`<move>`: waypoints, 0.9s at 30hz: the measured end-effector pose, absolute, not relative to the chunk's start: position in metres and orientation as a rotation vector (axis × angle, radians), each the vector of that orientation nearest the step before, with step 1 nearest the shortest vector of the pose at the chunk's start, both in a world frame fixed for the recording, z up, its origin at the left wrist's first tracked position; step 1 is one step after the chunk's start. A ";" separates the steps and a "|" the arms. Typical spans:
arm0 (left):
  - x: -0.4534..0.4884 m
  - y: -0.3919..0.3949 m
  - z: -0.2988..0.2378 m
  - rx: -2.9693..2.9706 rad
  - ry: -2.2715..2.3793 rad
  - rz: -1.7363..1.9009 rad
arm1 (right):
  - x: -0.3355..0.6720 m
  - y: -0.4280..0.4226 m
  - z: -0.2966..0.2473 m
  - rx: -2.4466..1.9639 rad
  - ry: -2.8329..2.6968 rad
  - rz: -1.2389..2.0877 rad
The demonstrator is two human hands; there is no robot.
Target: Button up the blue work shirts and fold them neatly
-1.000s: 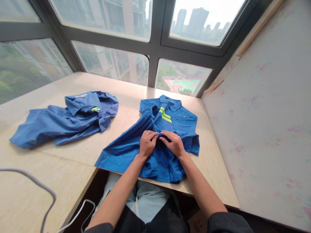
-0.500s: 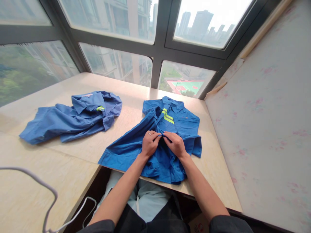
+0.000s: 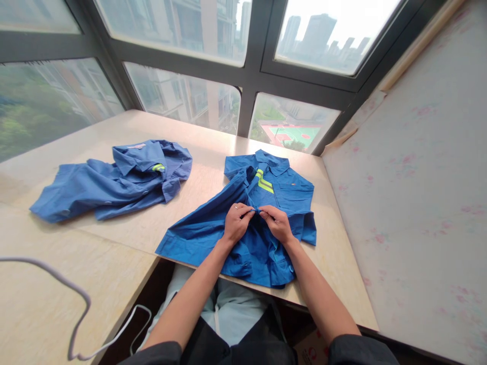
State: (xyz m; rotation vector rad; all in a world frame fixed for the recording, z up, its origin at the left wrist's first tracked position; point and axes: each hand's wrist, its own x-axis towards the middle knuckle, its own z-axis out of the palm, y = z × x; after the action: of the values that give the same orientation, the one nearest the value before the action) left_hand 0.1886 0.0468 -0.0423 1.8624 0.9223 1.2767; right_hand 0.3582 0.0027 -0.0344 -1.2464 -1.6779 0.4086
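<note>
A bright blue work shirt (image 3: 201, 228) with yellow-green and grey stripes on its chest lies on the tabletop, collar toward the window. My left hand (image 3: 237, 223) pinches the shirt's front at the middle, a ring on one finger. Close beside it, my right hand (image 3: 277, 223) also pinches the front fabric, the fingertips of both hands almost meeting. Whatever small part lies between the fingertips is hidden. Around my hands the lower fabric is bunched, and its hem reaches the table's front edge.
To the left lies a second, duller blue shirt (image 3: 110, 187), crumpled. A pale tabletop (image 3: 125, 253) carries both shirts. A white cable (image 3: 81, 294) curves at the lower left. Windows stand behind, and a flowered wall (image 3: 411, 203) bounds the right side.
Both hands stay pinched at the same spot on the shirt, with only slight finger movement. The whole view has shifted a little.
</note>
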 end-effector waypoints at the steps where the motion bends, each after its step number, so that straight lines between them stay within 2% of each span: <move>1: 0.189 0.047 -0.042 1.850 0.919 1.270 | 0.358 0.002 -0.033 -1.253 -1.666 0.432; 11: 0.189 0.047 -0.040 1.791 0.896 1.258 | 0.353 0.000 -0.024 -1.277 -1.613 0.519; 27: 0.189 0.048 -0.048 1.862 0.902 1.264 | 0.357 0.004 -0.039 -1.337 -1.532 0.566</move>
State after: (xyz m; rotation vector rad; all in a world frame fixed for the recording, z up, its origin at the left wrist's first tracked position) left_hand 0.1892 0.0483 -0.0483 1.8620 0.9018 1.2643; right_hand 0.3573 0.0042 -0.0390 -1.3368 -1.5324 0.5664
